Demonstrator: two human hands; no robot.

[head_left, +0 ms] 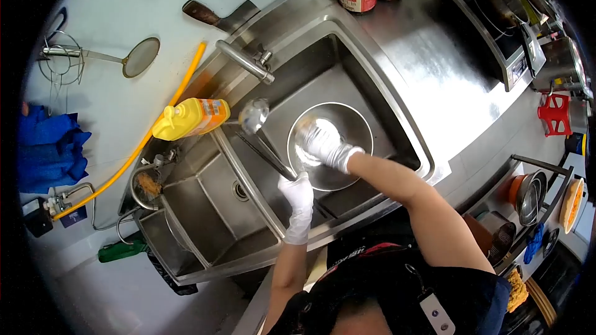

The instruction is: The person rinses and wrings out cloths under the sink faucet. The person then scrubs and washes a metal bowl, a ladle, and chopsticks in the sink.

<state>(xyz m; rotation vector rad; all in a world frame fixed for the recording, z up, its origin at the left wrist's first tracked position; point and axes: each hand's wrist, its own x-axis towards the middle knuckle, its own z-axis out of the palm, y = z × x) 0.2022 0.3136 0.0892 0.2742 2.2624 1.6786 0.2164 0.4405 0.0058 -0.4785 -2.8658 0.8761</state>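
Observation:
My left hand point(297, 195), in a white glove, is closed round the handle end of a ladle point(253, 116). Its shiny cup points away from me over the sink's divider side. A thin dark rod point(254, 147) runs beside the handle into the same grip. Inside a round stainless steel bowl point(352, 170), my right hand point(321, 141), also gloved in white, reaches down near the far left of the bowl. Its fingers are smeared by motion and glare. The bowl sits in the large sink basin point(310, 90).
A yellow pump bottle point(194, 118) stands by the sink's back edge, near the faucet point(245, 62). Behind lies a cleaver point(220, 15). The smaller basin point(233, 195) is on the left. A yellow hose point(136, 152) runs along the wall. An induction cooker point(490, 31) stands right.

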